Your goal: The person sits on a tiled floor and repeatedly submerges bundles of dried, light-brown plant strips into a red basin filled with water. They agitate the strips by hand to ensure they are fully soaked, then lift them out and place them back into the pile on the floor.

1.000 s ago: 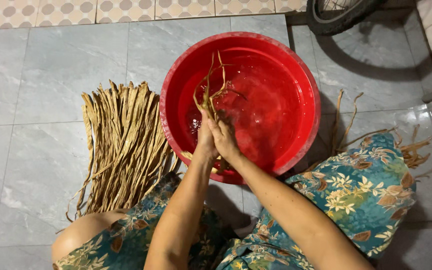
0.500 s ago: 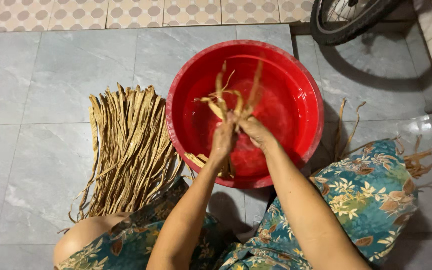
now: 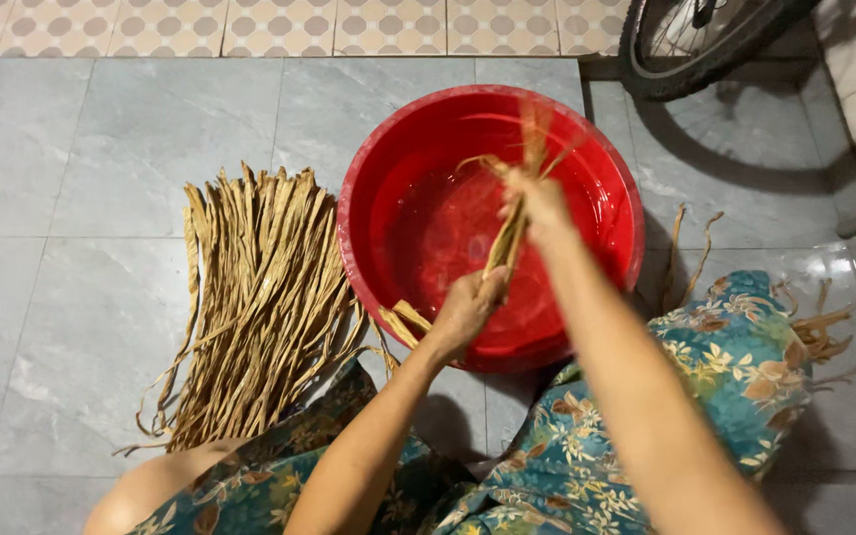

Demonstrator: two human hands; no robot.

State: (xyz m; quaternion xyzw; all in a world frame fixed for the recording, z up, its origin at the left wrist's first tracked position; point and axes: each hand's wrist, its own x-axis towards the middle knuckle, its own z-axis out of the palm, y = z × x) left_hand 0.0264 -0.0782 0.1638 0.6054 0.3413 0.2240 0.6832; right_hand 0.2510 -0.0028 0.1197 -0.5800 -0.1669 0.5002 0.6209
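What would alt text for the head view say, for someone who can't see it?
Both hands hold a bunch of wet tan strips stretched over a red basin of water: the right hand grips the upper end, the left hand the lower. A pile of similar dry strips lies on the grey tile floor left of the basin, and a wheel shows at top right.

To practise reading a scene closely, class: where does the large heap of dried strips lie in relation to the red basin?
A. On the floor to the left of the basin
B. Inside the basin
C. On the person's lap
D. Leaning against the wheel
A: the heap of dried strips lies spread on the grey tiled floor at the left of the red basin, outside its rim.
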